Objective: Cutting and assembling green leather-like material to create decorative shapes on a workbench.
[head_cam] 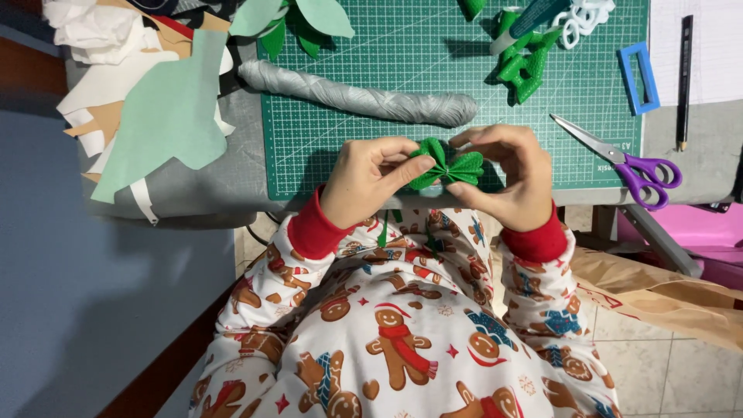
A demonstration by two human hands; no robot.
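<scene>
Centrally, green bow (445, 164) between hands

Our left hand (370, 179) curled with thumb and forefinger pinched together, our right hand (507, 174) facing it with fingers bent inward, fingertips nearly meeting, both wrists in red cuffs, forearms angled inward

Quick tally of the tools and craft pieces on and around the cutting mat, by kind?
Green ribbon bow, held between left hand and right hand: 1
Scissors: 1
Pencil: 1
Blue rectangular frame: 1
Grey wrapped roll: 1
Cutting mat: 1
Total: 6
</scene>
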